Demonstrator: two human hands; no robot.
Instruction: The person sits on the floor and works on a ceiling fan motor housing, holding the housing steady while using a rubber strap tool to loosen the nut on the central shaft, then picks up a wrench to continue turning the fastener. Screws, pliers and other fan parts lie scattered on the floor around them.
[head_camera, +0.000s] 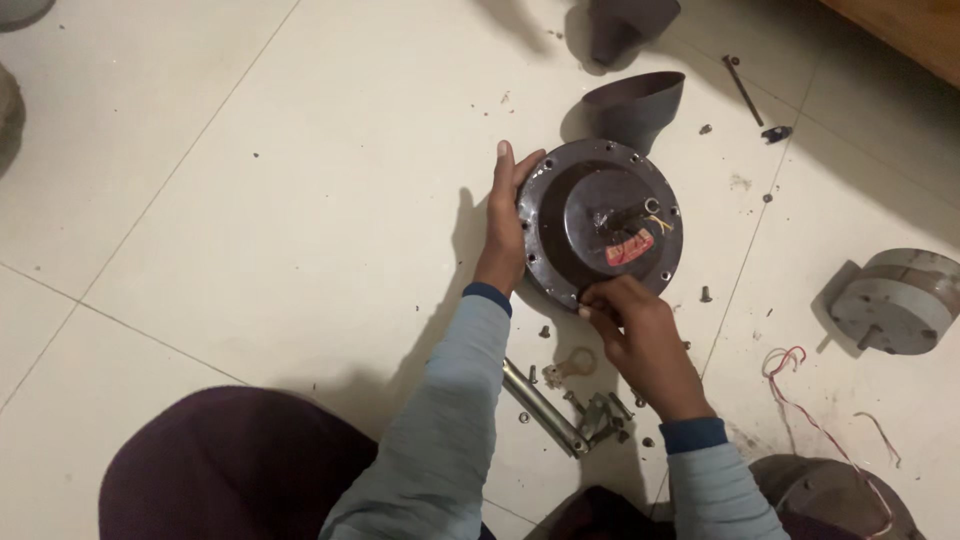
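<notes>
The floor (250, 180) was pale tile, gritty with specks and loose hardware, and the person sat on it with a dark-clad knee (230, 470) at the lower left. Moving rightward, the left hand (503, 225) lay flat against the left rim of the round dark motor housing (598, 222), fingers long and fairly straight, bracing it rather than gripping. The housing rested on the tile just beyond those fingertips, its rim ringed with small holes and a red label near its raised centre. At its lower edge the right hand (628, 325) had its fingertips drawn narrowly together against the rim; whether they pinched a screw or only touched the metal could not be told. Just below and between the two wrists lay a metal rod (543, 407) with a bracket (598, 418), a small ring-shaped piece (575, 363) and scattered screws. Beyond the fingers, further up, two dark cone-shaped cups (632, 105) lay on their sides, nothing visible in them. To the right sat a long bolt (742, 88), a pale round motor core (897, 300) and red and white wires (800, 385). In judgement, the chief risk was a small fastener slipping from that narrow pinch and vanishing among the litter on the tile; the housing, steadied on one side only, might also slide or tilt if pressed hard at its near edge.
</notes>
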